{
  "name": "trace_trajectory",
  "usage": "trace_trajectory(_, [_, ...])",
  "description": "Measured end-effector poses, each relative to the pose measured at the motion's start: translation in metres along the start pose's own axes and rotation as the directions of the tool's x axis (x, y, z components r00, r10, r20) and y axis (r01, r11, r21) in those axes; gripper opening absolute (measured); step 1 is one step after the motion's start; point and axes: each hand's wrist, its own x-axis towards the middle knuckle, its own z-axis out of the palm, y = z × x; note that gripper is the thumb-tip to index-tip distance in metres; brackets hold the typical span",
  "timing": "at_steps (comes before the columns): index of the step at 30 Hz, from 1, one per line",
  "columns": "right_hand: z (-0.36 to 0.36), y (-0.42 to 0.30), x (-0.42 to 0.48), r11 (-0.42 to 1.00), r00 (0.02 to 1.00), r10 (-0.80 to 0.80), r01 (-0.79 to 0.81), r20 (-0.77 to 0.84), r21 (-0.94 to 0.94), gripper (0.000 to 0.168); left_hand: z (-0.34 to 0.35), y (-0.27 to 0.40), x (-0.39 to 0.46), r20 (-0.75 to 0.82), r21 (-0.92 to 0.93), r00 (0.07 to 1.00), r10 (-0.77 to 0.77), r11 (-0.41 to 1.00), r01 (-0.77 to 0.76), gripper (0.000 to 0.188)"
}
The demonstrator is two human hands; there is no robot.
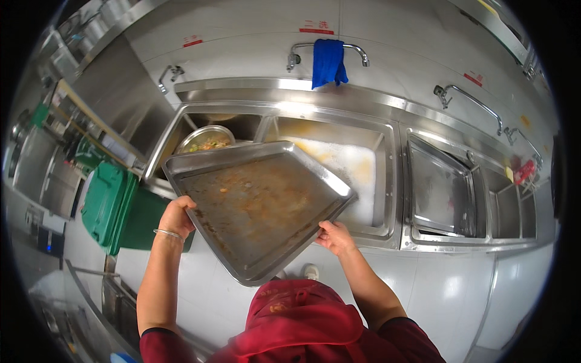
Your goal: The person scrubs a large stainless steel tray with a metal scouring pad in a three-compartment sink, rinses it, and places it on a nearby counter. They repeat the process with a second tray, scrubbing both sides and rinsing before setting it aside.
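A large rectangular stainless steel tray is held up at an angle in front of me, its inside smeared with brownish-orange residue and a few food bits. My left hand, with a bracelet at the wrist, grips the left rim. On the right, my right hand pinches the near right rim. Behind the tray lies a steel sink basin containing white suds. The tray hides part of that basin. To the far left, a round metal strainer or bowl with food scraps sits in another basin, partly covered by the tray.
A blue cloth hangs over the wall faucet. In the right-hand basins, steel trays lean, and a red item lies by the far corner. A green lidded bin stands at my left, against the sink.
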Motion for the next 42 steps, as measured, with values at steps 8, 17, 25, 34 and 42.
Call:
trace_trajectory(8, [-0.021, 0.006, 0.038, 0.996, 0.989, -0.004, -0.010, -0.149, -0.094, 0.035, 0.022, 0.059, 0.144, 0.245, 0.178, 0.968, -0.046, 0.984, 0.001, 0.017])
trace_trajectory(17, [-0.077, -0.008, 0.068, 0.950, 0.810, -0.309, 0.238, -0.499, -0.203, 0.018, 0.058, 0.111, 0.282, 0.285, 0.316, 0.945, -0.158, 0.947, 0.063, 0.018])
trace_trajectory(25, [-0.155, -0.034, 0.179, 0.170, 0.835, -0.515, -0.125, -0.196, -0.977, 0.071, 0.066, 0.049, 0.346, 0.236, 0.533, 0.972, 0.000, 0.836, -0.129, 0.042])
trace_trajectory(34, [-0.170, -0.020, 0.251, 0.012, 0.856, -0.141, -0.501, -0.497, -0.866, 0.062, 0.055, 0.002, 0.336, 0.256, 0.486, 0.966, -0.017, 0.867, -0.114, 0.039])
trace_trajectory(42, [-0.123, -0.050, 0.228, 0.403, 0.695, -0.602, -0.160, -0.393, -0.901, 0.061, 0.070, -0.022, 0.329, 0.201, 0.480, 0.979, -0.034, 0.875, -0.068, 0.054])
